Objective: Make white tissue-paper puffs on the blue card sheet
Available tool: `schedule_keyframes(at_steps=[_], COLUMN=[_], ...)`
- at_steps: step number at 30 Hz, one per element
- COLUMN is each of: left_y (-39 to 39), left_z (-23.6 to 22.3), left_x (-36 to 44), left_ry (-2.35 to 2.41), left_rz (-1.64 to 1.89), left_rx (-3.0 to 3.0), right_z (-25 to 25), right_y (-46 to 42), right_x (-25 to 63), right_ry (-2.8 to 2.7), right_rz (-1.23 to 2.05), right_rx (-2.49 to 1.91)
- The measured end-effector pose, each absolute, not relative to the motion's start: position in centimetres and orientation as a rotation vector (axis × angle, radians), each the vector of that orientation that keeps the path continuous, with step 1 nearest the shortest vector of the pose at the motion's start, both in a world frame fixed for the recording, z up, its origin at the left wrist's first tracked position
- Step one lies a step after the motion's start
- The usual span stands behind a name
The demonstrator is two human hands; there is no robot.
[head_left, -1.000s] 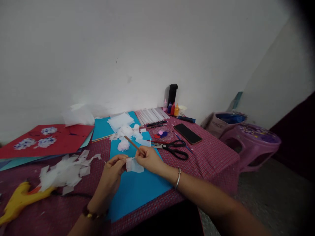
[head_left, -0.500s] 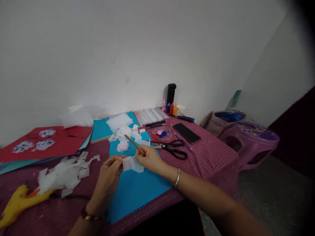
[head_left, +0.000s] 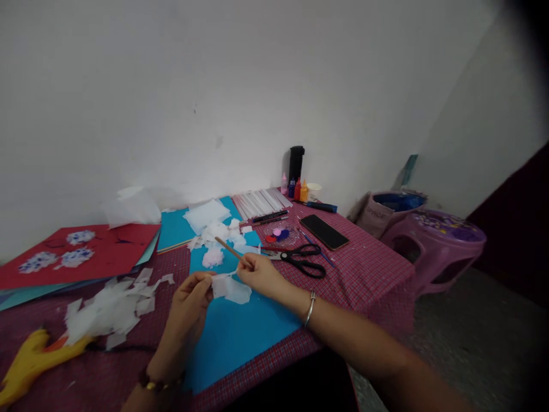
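My left hand (head_left: pixel 189 306) and my right hand (head_left: pixel 258 274) meet above a blue paper sheet (head_left: pixel 240 337) and pinch a small piece of white tissue paper (head_left: pixel 229 289) between them. A thin wooden stick (head_left: pixel 229 250) also sits in my right hand, pointing up and to the left. Both hands have their fingers closed. Crumpled white tissue bits (head_left: pixel 213 257) lie on the blue sheet just beyond my hands.
Black scissors (head_left: pixel 302 260), a phone (head_left: pixel 325 231), a paint palette (head_left: pixel 281 233), small paint bottles (head_left: pixel 298 189) and a black flask (head_left: pixel 295 164) stand right of the sheet. Torn tissue (head_left: pixel 109 306), a yellow glue gun (head_left: pixel 32 360) and red paper (head_left: pixel 81 254) lie left. A pink stool (head_left: pixel 437 246) stands beside the table.
The hands and tissue have barely shifted; the tissue piece has turned slightly between the fingers. The view has drifted a little.
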State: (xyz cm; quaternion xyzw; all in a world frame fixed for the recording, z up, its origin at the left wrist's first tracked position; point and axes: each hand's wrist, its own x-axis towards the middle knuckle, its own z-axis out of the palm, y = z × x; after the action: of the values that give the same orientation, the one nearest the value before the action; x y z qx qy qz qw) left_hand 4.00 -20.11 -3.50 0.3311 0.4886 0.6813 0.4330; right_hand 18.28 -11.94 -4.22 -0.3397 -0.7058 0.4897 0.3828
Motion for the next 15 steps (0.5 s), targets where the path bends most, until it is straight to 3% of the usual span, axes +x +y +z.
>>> schedule_keyframes(at_steps=[9,15], left_y=[-20.2,-20.2], left_z=[-3.3,-3.4], left_x=[4.4,4.4], left_ry=[1.229,1.225], left_rz=[1.636,1.562], left_rx=[0.856,0.892], right_z=[-2.4,-2.5], right_y=[-12.1,-12.8], right_x=[19.4,19.3], right_ry=[-1.468,-1.801], right_rz=[1.605,1.492], right_rx=[-0.513,-0.588])
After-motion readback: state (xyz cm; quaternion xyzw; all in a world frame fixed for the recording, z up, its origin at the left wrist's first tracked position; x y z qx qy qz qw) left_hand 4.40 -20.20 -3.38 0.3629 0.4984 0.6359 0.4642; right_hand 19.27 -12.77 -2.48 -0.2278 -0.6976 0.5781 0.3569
